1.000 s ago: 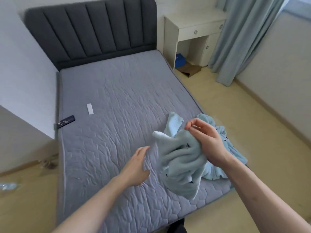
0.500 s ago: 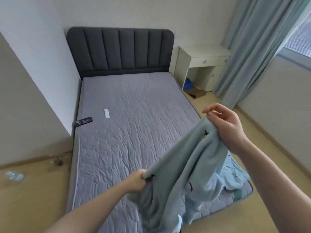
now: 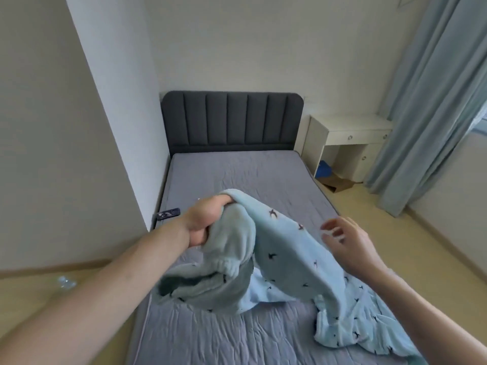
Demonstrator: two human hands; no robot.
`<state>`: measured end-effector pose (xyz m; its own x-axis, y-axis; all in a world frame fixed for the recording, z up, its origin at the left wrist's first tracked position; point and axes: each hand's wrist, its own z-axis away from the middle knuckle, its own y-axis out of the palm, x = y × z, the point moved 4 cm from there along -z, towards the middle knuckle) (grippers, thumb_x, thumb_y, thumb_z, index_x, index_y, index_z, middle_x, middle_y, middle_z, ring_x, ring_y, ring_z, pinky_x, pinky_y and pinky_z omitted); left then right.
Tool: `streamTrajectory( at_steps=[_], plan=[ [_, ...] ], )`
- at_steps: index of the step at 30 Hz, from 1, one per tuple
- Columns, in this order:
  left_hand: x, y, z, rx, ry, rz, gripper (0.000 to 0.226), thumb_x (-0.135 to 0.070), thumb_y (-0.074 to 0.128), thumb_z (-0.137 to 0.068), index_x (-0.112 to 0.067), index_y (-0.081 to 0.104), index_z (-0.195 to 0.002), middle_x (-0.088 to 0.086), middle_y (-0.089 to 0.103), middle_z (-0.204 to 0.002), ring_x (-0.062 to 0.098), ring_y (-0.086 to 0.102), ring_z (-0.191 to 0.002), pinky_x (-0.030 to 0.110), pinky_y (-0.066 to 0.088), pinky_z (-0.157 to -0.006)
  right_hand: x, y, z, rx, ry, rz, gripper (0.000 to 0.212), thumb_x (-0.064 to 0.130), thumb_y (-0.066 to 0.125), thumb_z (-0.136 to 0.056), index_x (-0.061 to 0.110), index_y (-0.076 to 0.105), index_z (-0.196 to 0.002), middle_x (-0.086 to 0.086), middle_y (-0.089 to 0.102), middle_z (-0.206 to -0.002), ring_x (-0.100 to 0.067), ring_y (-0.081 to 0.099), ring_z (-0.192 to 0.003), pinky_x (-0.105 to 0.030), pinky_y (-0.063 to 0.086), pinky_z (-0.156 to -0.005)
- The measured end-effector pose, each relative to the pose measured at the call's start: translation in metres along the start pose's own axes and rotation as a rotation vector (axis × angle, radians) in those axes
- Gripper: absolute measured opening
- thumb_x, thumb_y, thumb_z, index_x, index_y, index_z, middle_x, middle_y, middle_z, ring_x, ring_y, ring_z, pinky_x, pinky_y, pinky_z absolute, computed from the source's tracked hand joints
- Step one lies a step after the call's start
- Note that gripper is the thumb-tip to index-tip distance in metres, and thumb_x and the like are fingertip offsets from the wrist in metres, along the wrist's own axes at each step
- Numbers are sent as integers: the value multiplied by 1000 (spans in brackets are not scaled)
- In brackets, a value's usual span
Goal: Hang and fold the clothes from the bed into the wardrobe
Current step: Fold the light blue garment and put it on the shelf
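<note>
A light blue fleece garment (image 3: 284,248) with small dark bird prints hangs over the grey bed (image 3: 237,175). My left hand (image 3: 208,222) grips its upper end and holds it up above the mattress. The cloth drapes down to the right, and its lower part lies crumpled at the bed's near right corner. My right hand (image 3: 347,243) hovers beside the garment's right edge with its fingers loosely spread; it holds nothing that I can see. No wardrobe is in view.
A dark remote (image 3: 168,206) lies at the bed's left edge by the wall. A dark padded headboard (image 3: 232,122) stands at the far end. A white desk (image 3: 350,143) and pale blue curtains (image 3: 432,101) are at the right. Wooden floor flanks the bed.
My left hand has lifted its end of the garment up and forward. My right hand has let go of the cloth and dropped lower. The view has tilted up.
</note>
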<state>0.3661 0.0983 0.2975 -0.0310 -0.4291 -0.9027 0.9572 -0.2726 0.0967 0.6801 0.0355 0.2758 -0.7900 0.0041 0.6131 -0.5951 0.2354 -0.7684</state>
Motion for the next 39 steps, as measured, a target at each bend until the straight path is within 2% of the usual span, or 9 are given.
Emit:
streamTrajectory(
  at_steps=[4,9,15,19,22,26,31,35,39],
  plan=[
    [-17,16,10,-12,25,67,37,-30,50,-102,-1,72,-105,17,76,-107,25,75,-94,35,62,-77,72,55,46,448,-171,-165,33,59,72,-80,49,59,-108,28,64,-107,3,63,-97,-17,53,-77],
    [-28,20,6,-58,119,244,22,-16,45,-101,-11,66,-104,17,68,-99,28,69,-91,38,60,-78,92,118,68,721,25,-240,95,85,76,-58,46,39,-137,27,53,-133,1,56,-119,-19,49,-84],
    [-15,-10,4,-153,95,249,27,-16,50,-101,0,71,-98,17,77,-92,25,77,-83,34,62,-63,62,148,58,573,167,-152,14,36,68,-77,28,60,-86,9,69,-88,-14,65,-82,-37,55,-73],
    [12,-75,-4,-533,227,-99,22,-5,53,-97,-4,64,-117,23,69,-117,38,67,-107,50,56,-93,26,131,47,466,156,-110,25,28,64,-82,27,49,-62,13,55,-60,-6,51,-60,-27,39,-58],
    [44,-116,3,-688,301,-562,51,3,52,-90,-18,49,-137,12,49,-126,28,52,-111,38,45,-98,19,111,36,402,57,-106,24,40,67,-80,30,56,-62,17,54,-56,-1,47,-54,-21,35,-53],
    [94,-119,4,-265,111,-1142,39,-5,50,-92,-36,62,-113,4,50,-134,22,55,-120,29,42,-102,35,104,27,410,-44,-105,32,44,65,-83,14,60,-73,8,53,-61,-4,43,-54,-24,35,-51],
    [138,-74,26,180,-232,-1263,57,-48,54,-90,-33,49,-144,-8,51,-149,14,55,-127,29,45,-100,59,109,24,483,-82,-35,18,32,66,-84,16,64,-75,3,63,-67,-10,55,-60,-31,43,-54],
    [160,-10,29,289,-83,-952,90,-78,73,-66,-48,38,-142,-28,50,-137,-1,53,-122,32,46,-107,69,123,25,519,-30,9,15,28,63,-81,14,68,-80,-3,70,-77,-19,63,-69,-36,51,-57],
    [178,24,8,8,111,-854,74,-69,78,-60,-59,43,-125,-30,63,-115,-7,62,-102,25,54,-85,71,133,18,545,37,-18,14,28,63,-78,15,69,-79,-3,69,-75,-11,56,-63,-26,43,-54]
  ],
)
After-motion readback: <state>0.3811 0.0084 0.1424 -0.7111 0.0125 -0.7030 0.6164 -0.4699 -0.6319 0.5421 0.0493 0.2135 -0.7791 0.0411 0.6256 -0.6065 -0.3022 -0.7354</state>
